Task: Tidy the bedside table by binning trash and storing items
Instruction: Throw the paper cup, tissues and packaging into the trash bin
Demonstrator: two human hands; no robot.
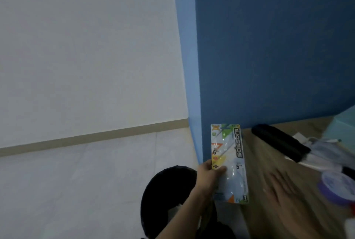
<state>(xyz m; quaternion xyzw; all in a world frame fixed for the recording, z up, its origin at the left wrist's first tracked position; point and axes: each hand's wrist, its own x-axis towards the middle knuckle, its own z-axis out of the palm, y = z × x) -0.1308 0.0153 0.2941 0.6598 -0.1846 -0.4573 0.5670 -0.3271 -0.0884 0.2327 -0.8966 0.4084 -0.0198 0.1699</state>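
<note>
My left hand (208, 176) grips a flat scissors package (228, 161) by its left edge and holds it upright, above a black bin (165, 190) lined with a dark bag on the floor. The package looks like an empty clear blister on a printed card. My right hand (282, 190) is blurred, with its fingers spread flat over the wooden bedside table (269, 161), and it holds nothing. On the table lie a long black case (278, 140), a round tub with a purple rim (338, 186) and crumpled white wrappers (322, 152).
A dark blue panel (269, 46) rises behind the table. A pale teal box (343, 125) stands at the table's far right. Left of the table are a light tiled floor (76, 181), a white wall and a beige skirting board (92, 136).
</note>
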